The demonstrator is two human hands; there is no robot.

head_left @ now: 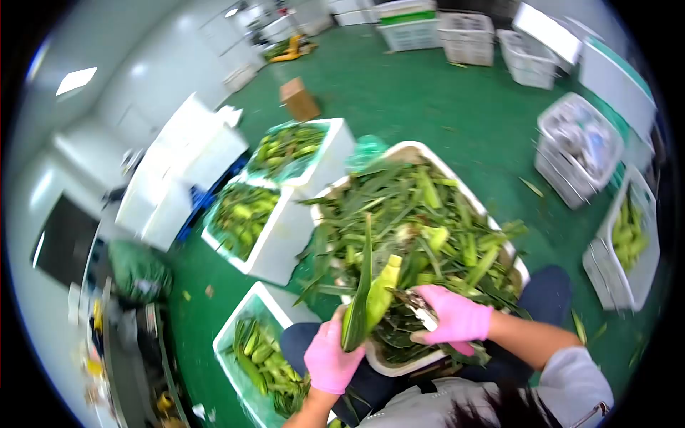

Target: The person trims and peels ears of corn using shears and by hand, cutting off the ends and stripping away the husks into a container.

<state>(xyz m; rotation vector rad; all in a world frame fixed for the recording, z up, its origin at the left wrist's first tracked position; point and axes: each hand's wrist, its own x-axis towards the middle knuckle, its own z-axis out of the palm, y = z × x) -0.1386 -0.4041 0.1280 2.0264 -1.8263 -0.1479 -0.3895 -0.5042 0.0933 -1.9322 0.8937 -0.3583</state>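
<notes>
My left hand [334,357], in a pink glove, is closed around a green ear of corn [367,303] whose husk stands partly peeled and points upward. My right hand [457,317], also gloved in pink, is wrapped round a small tool [422,311] with a white part and a dark part, close to the right of the corn. Both hands are over the near end of a large white tub [503,246] heaped with green husks and leaves [407,207]. The fingertips of my right hand are partly hidden by the tool.
White foam boxes of corn stand at the left [285,235] and lower left [227,335]. On the right are a crate of corn [606,274] and a crate of plastic bags [564,178]. A cardboard box [300,100] and more crates [466,39] lie farther back.
</notes>
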